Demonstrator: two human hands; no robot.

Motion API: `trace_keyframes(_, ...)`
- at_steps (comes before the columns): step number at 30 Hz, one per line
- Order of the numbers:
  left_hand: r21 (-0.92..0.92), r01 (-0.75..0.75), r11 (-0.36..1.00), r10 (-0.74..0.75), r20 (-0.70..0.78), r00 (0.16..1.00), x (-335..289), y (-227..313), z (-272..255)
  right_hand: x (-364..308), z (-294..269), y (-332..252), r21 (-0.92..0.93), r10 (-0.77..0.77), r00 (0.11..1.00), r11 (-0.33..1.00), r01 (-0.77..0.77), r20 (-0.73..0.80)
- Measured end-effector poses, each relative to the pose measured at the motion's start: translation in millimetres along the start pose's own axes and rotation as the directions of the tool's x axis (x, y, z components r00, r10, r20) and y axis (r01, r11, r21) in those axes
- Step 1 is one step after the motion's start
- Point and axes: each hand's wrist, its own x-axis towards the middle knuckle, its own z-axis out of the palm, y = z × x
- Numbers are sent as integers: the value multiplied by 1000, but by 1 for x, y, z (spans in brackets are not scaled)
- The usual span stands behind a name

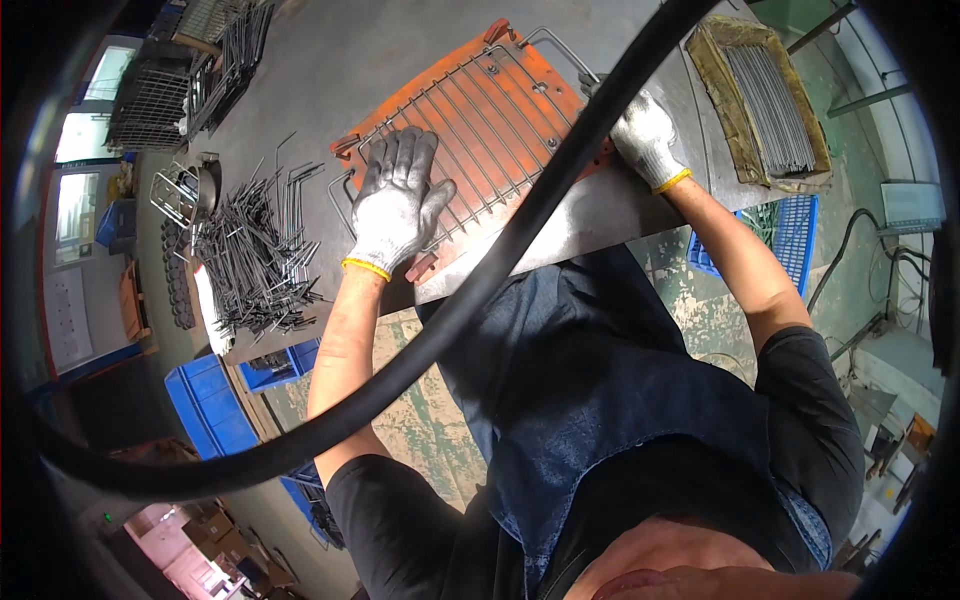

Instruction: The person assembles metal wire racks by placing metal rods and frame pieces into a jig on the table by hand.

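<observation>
A wire rack (480,120) of parallel metal rods lies on an orange-red fixture plate (455,85) with raised corner blocks, on the metal table. At each end the rack has a bent wire handle. My left hand (395,195), in a white glove with grey palm and fingers, lies flat on the rack's left end, fingers stretched toward the far side. My right hand (642,128), gloved the same way, is at the plate's right end, by the end of the far wire handle (555,42). A thick black cable crosses in front of it and hides most of its fingers.
Bent metal rods (260,250) lie heaped on the table's left. A worn box (715,110) of straight rods stands at the right. Wire racks (155,105) are stacked far left. The black cable (440,335) sweeps across the view. A blue crate (795,235) sits below the table's right side.
</observation>
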Motion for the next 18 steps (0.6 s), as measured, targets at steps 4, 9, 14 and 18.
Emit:
trace_keyframes(4,-82,29,996,-22,88,996,10,4,-4,-2,3,2,-3,-2,1000,1000,2,4)
trace_keyframes(9,-140,93,986,-83,79,993,10,14,-21,0,-7,-7,43,127,988,990,-131,85)
trace_keyframes(14,-133,92,987,-78,103,992,-30,21,-21,2,-2,-3,37,38,998,999,-40,57)
trace_keyframes(18,-139,134,981,-110,172,979,-23,23,-24,3,-5,-2,57,56,991,996,-63,120)
